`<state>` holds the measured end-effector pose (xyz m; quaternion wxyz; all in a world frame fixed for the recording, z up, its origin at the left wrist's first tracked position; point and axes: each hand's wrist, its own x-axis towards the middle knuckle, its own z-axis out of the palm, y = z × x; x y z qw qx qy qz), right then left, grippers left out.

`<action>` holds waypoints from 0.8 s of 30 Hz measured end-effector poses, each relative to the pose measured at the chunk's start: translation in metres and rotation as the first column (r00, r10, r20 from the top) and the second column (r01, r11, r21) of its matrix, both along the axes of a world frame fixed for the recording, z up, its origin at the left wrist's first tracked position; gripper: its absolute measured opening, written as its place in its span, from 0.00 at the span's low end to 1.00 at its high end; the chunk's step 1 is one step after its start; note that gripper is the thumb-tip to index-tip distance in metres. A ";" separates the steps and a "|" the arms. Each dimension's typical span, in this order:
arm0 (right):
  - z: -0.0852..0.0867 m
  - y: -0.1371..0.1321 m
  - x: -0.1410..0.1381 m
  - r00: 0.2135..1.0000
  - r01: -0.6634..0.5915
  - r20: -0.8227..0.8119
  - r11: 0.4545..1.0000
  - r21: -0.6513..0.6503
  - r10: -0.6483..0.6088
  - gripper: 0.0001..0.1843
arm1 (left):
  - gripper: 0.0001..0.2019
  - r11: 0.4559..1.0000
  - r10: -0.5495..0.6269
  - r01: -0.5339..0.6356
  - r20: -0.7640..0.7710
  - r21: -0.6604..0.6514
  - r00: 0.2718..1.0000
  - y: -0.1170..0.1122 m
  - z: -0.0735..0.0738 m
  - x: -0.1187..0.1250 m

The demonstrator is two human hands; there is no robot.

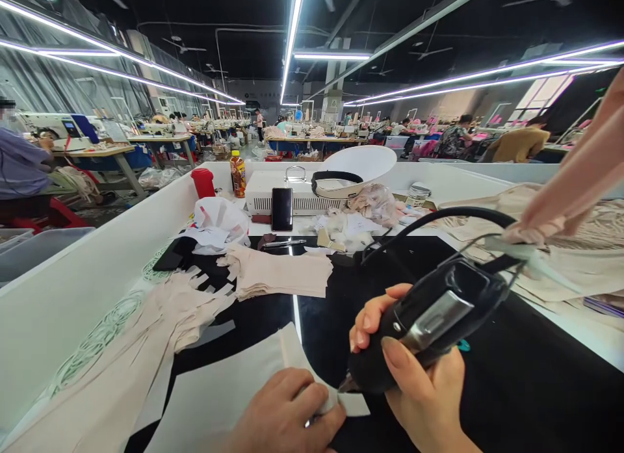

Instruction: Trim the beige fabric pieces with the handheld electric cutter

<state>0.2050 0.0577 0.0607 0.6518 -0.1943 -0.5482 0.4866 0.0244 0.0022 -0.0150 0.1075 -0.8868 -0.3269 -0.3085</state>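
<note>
My right hand (419, 381) is wrapped round a black hand-held tool (429, 316) with a metal plate and a black cable running off to the right. Its tip points down at a narrow end of pale fabric (224, 388) lying on the black table top (511, 375). My left hand (287, 417) presses that fabric flat with its fingers curled, right beside the tool's tip. A ring shows on one finger.
Stacks of beige cut pieces (277, 271) and strips (146, 336) lie to the left. Behind stand a white box with a phone (281, 208), a red cup (203, 182), a bottle (238, 173), a white bowl (363, 164). White walls (73, 277) ring the table. People work at sewing stations beyond.
</note>
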 end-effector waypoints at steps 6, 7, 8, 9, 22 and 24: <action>0.001 -0.001 -0.002 1.000 0.008 0.019 1.000 -0.019 -0.008 0.16 | 0.29 1.000 0.006 -0.006 -0.018 -0.006 1.000 -0.001 0.000 0.000; 0.001 -0.002 -0.003 1.000 0.013 0.024 1.000 -0.029 -0.012 0.15 | 0.29 1.000 0.003 -0.003 -0.021 -0.011 1.000 -0.001 0.001 0.000; 0.001 -0.002 -0.003 0.999 0.018 0.031 0.999 -0.038 -0.017 0.15 | 0.29 1.000 -0.002 0.001 -0.023 -0.012 1.000 -0.001 0.001 0.000; 0.001 -0.002 -0.003 0.999 0.021 0.037 0.999 -0.044 -0.020 0.14 | 0.29 1.000 -0.004 0.003 -0.025 -0.011 1.000 -0.001 0.001 -0.001; 0.008 -0.004 0.011 0.997 0.082 0.001 0.995 -0.048 -0.082 0.15 | 0.29 1.000 0.000 0.000 0.011 0.005 1.000 -0.001 0.000 -0.001; 0.007 -0.004 0.009 0.996 0.085 0.016 0.995 -0.046 -0.085 0.15 | 0.28 1.000 -0.008 0.008 0.000 0.004 1.000 0.000 0.001 -0.003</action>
